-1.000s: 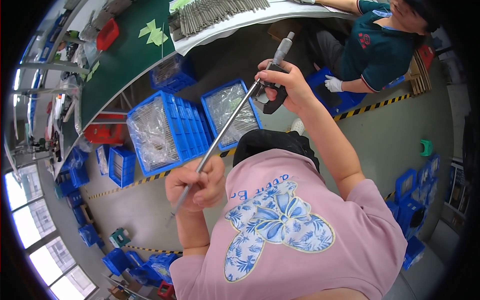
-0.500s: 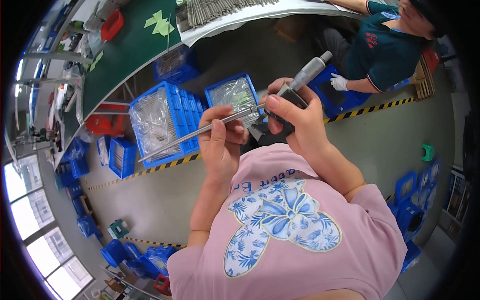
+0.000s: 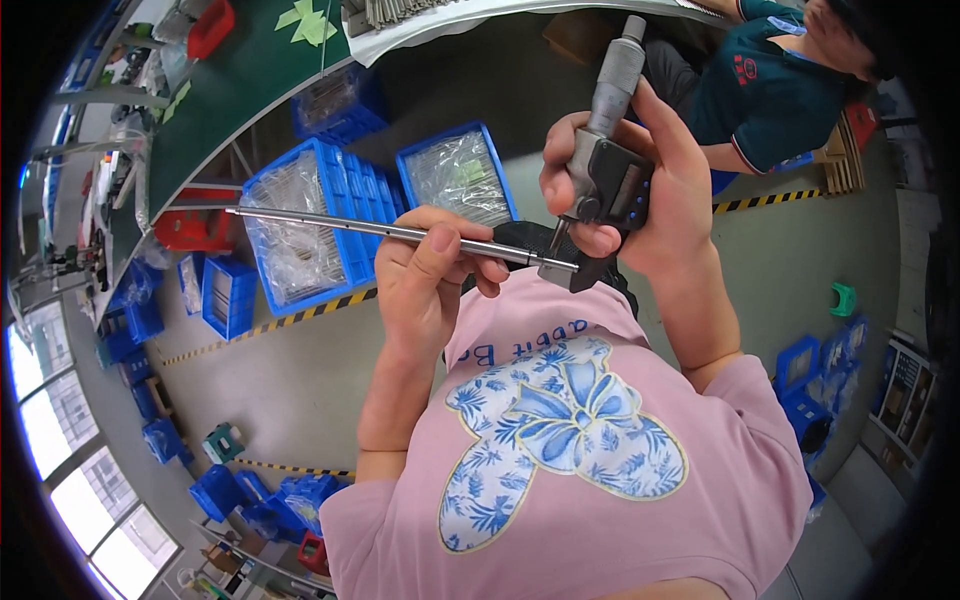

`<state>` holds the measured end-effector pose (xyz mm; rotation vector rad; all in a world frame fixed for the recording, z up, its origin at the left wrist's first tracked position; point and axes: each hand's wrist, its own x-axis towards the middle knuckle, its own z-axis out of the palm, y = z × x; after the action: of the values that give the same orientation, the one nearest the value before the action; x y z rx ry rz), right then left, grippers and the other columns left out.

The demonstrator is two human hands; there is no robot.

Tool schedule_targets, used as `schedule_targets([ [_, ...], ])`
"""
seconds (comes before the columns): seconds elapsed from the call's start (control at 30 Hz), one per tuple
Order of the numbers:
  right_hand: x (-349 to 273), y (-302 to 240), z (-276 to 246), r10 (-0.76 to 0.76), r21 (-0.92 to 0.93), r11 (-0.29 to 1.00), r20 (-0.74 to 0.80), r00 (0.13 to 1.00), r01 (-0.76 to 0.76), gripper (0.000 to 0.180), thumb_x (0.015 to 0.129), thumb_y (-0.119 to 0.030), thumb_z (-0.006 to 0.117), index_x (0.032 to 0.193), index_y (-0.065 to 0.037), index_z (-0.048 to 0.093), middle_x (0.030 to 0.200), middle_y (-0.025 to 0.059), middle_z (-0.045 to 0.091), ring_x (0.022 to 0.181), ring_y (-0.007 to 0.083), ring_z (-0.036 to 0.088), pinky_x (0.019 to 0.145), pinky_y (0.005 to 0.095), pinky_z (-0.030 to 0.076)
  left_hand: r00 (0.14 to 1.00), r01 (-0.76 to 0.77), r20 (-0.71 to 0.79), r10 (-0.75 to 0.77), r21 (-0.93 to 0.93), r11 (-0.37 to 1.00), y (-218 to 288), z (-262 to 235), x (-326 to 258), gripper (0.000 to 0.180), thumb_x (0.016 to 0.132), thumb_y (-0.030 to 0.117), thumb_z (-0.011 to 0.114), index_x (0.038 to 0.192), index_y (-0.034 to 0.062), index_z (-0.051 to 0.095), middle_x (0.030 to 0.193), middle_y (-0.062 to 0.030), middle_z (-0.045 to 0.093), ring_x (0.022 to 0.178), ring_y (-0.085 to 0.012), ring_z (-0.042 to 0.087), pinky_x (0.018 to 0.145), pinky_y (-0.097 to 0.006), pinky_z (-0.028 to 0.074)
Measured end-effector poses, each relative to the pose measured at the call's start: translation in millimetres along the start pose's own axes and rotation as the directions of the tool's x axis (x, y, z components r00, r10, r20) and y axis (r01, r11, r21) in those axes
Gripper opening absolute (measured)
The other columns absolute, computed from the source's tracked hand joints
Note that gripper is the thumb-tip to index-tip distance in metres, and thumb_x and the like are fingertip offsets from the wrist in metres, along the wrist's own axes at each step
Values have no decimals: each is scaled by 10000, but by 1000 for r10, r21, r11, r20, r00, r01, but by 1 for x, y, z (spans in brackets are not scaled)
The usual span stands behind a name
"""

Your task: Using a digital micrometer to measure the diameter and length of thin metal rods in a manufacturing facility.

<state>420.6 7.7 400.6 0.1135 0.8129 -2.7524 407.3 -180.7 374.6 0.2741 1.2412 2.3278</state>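
Observation:
My left hand (image 3: 432,270) is closed round a slim steel rod (image 3: 340,224), thumb on top. The rod points out to the left and tilts slightly down toward its right end. In my right hand (image 3: 660,190) is a digital micrometer (image 3: 607,183), its grey thimble pointing up and away. A dark display housing with small blue buttons faces right. The rod's right end lies at the micrometer's measuring jaws, near the spindle; whether both faces touch it I cannot tell.
Blue crates (image 3: 320,225) of plastic-wrapped rods stand on the floor ahead, beside a green-topped bench (image 3: 225,115). A co-worker in a dark shirt (image 3: 775,90) sits at the far right by a white-covered table (image 3: 440,28). Yellow-black tape (image 3: 300,318) marks the floor.
My right hand has turned the micrometer more upright, and its display housing has come into view. The rod has swung from a steep slant to nearly level, its left end rising.

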Motion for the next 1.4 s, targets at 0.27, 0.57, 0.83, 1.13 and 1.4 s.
schedule_targets([
  [0.27,1,1,6,58,-43,997,1,998,-58,586,834,-444,215,823,67,502,642,187,551,348,159,444,321,212,374,1000,15,-2,-15,21,1000,2,2,-2,251,825,194,459,805,-51,505,659,-140,559,565,-162,566,476,-229,466],
  [0.57,-3,4,7,62,-21,998,-30,998,-62,592,806,-487,273,811,57,507,638,174,556,354,149,453,320,199,372,1000,24,10,-25,41,999,2,3,-4,236,819,183,470,796,-49,509,667,-137,556,573,-162,565,491,-233,468],
  [0.83,-3,11,3,88,-116,988,-117,989,-102,616,765,-563,337,787,24,523,626,148,571,392,141,497,305,190,378,999,51,14,-51,37,998,-1,-3,-4,229,804,174,483,784,-53,504,660,-137,546,549,-173,550,476,-257,454],
  [1.13,-5,15,4,75,69,995,-41,996,-72,670,736,-551,292,803,73,527,661,197,564,409,183,498,335,221,401,999,42,1,-42,47,998,0,-10,-5,221,795,164,490,780,-57,494,689,-138,526,535,-177,544,468,-260,451],
  [1.4,-5,18,4,46,13,999,-73,996,-45,598,790,-496,316,806,63,530,647,183,567,370,169,480,315,199,382,999,53,-4,-53,57,997,3,-9,-4,215,790,153,486,777,-62,492,698,-143,523,532,-180,544,471,-259,455],
])
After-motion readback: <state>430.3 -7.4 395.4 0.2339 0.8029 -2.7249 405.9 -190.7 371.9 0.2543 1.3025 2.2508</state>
